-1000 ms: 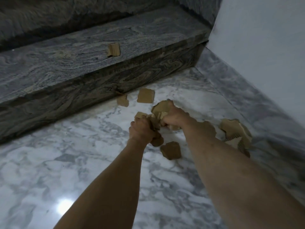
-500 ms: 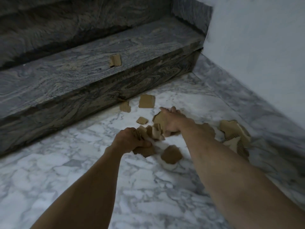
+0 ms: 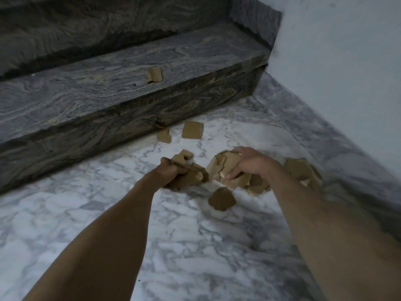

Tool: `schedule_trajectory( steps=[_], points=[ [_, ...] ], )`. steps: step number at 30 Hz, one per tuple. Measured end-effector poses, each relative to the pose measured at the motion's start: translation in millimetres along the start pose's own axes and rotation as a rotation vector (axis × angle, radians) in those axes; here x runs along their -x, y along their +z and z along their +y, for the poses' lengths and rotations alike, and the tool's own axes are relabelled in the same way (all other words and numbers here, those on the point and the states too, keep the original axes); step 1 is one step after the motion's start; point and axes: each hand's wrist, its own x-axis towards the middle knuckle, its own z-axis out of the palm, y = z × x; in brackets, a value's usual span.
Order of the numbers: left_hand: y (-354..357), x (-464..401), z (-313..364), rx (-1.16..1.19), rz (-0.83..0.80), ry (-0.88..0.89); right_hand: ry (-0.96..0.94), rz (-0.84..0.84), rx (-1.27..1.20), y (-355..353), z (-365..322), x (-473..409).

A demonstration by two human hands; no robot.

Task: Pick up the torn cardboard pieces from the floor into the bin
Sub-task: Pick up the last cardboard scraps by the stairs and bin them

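Both full: left hand (image 3: 173,173) fisted round cardboard scraps (image 3: 191,170), right hand (image 3: 249,165) clutching a cardboard wad (image 3: 225,168); loose cardboard piece (image 3: 221,198) on floor below, nearer right hand; no bin in view.

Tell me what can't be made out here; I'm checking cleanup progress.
- Bin: nowhere in the head view.
- Pieces in the left hand: its fingers hide how many.
- Bundle under the right hand: overlapping, uncountable.
- Pile by the wall: partly behind the right forearm, blurred.
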Motion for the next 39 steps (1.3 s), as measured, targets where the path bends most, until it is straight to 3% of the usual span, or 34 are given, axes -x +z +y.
schedule_trajectory(
  steps=[3, 5, 10, 13, 17, 21, 26, 31, 37, 39],
  points=[
    [4, 5, 8, -0.035, 0.186, 0.079, 0.008, -0.189, 0.23, 27, 6, 13],
    [11, 13, 13, -0.146, 0.225, 0.126, -0.016, -0.237, 0.289, 49, 13, 14],
    [21, 14, 15, -0.299, 0.248, 0.169, -0.172, -0.085, 0.508, 69, 23, 16],
    [29, 14, 18, -0.61, 0.274, 0.173, -0.202, -0.06, 0.641, 66, 20, 16],
    [35, 4, 22, -0.822, 0.26, 0.309, -0.142, -0.117, 0.42, 58, 15, 10],
    [35, -2, 27, -0.849, 0.208, 0.344, -0.061, -0.021, 0.025, 35, 15, 4],
    [35, 1, 25, -0.717, 0.206, 0.328, -0.001, 0.13, -0.256, 19, 16, -8],
    [29, 4, 16, -0.572, 0.278, 0.279, 0.041, 0.097, -0.384, 29, 5, -10],
    [-15, 2, 0, 0.054, 0.299, 0.211, -0.041, 0.039, -0.316, 44, -20, -19],
    [-29, 4, -7, 0.144, 0.292, 0.198, -0.075, -0.02, -0.263, 54, -31, -25]
  ],
)
